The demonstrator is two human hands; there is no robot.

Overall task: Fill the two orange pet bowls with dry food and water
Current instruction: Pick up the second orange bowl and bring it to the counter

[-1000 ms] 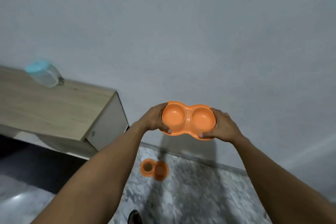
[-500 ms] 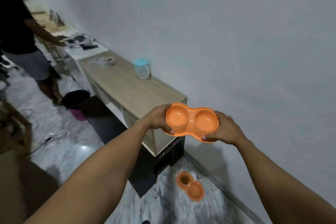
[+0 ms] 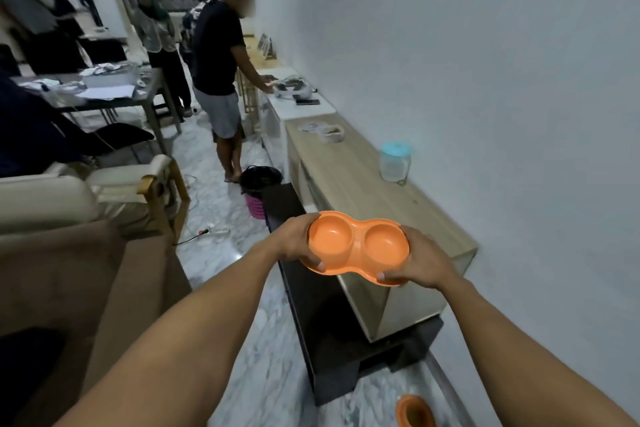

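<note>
Orange bowl point(image 3: 356, 248), same two-handed grip

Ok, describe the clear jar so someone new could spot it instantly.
Follow the white wall to the light-wood cabinet beside it. The jar stands on top, close to the wall. Unlike the low clutter farther along, it is clear with a pale blue lid.

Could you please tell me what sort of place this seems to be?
Probably a lived-in home living room, though busy with people: a cushioned armchair stands at the left, a long wooden sideboard runs along the wall, and a cluttered table sits farther back.
</note>
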